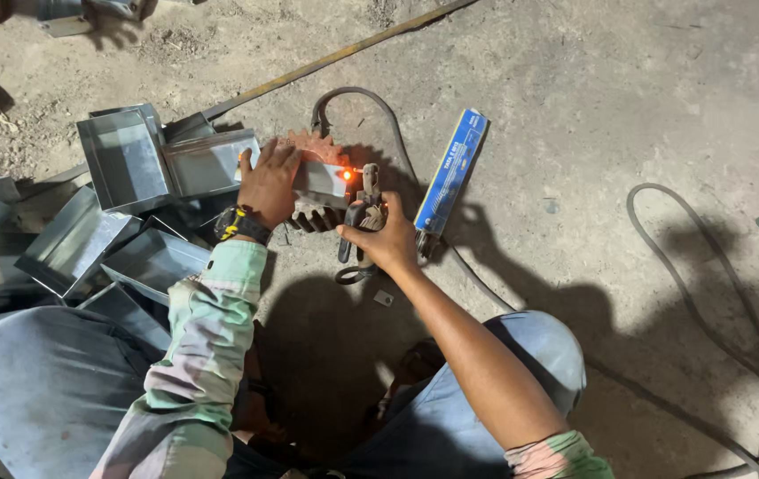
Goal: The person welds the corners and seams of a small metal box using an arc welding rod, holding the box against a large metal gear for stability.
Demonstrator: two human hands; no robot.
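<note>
Sheet-metal box (322,177) glowing orange; left hand (269,182) steadying, right hand (388,241) gripping electrode holder (363,217).

Dull grey sheet-metal boxes (122,164) with a faint sheen lie on the rough, dusty concrete floor (628,98); the cable (708,293) looks matt rubber.

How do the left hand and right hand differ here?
The left hand lies flat, fingers spread, pressing on a small metal box; the right hand is curled shut around a welding electrode holder. The left arm wears a long pale green sleeve and a wristwatch; the right forearm is bare. Both sit close to the glowing orange weld spot.
</note>
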